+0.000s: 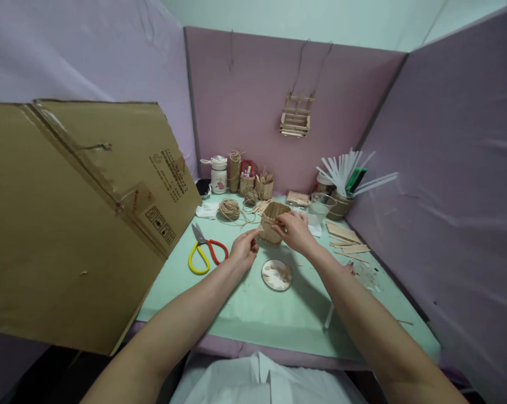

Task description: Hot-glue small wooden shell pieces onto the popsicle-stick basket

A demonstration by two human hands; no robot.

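A small container of wooden craft sticks (271, 220) stands on the green table (253, 308). My right hand (294, 230) grips its right side and rim, fingers closed round it. My left hand (244, 248) is pinched just left of the container's base, seemingly holding a thin strand of twine; the strand itself is too fine to make out for certain. A round lid with wood bits (276, 275) lies just in front of both hands.
Red-and-yellow scissors (205, 251) lie left of my hands. A twine ball (229, 209), jars and stick holders line the back wall. Loose craft sticks (346, 240) and a cup of white sticks (341, 185) sit at the right. A big cardboard sheet (72, 219) leans at the left.
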